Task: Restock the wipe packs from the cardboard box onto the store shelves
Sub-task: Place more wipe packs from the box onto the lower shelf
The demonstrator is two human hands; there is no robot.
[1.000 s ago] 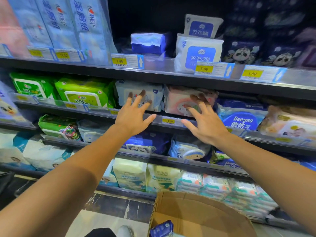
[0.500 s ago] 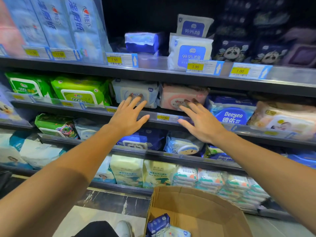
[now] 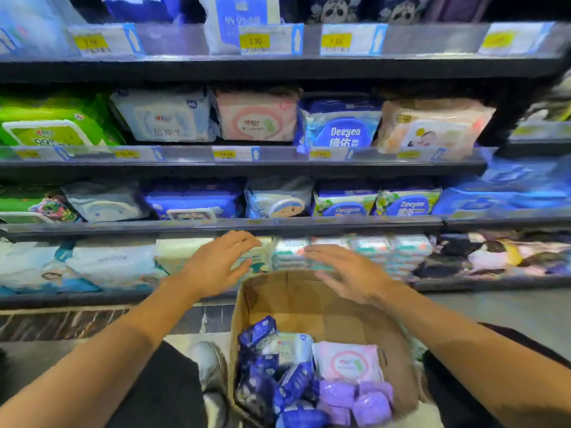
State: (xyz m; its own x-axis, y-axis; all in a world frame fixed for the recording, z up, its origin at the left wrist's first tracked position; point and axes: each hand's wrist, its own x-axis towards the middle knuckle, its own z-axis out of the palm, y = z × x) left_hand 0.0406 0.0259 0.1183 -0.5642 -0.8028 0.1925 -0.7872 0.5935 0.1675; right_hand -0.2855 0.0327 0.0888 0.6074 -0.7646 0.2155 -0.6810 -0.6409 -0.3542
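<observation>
Cardboard box (image 3: 312, 301) holding blue, white, pink and purple wipe packs (image 3: 309, 372). Above it, left hand (image 3: 216, 267) and right hand (image 3: 349, 273), fingers spread, grasping nothing.

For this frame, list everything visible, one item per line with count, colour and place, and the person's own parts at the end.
cardboard box: one, brown, open on the floor below the hands.
pink pack: one, in the box, right of middle.
white pack: one, in the box, left of the pink one.
dark blue packs: several, count unclear, box left side.
purple packs: a few, box near corner.
shelves: several dark tiers, filled with green, white, pink and blue wipe packs.
price tags: several, yellow, along the shelf edges.
shoe: one, white, left of the box.
left hand: open, above the box.
right hand: open, above the box.
</observation>
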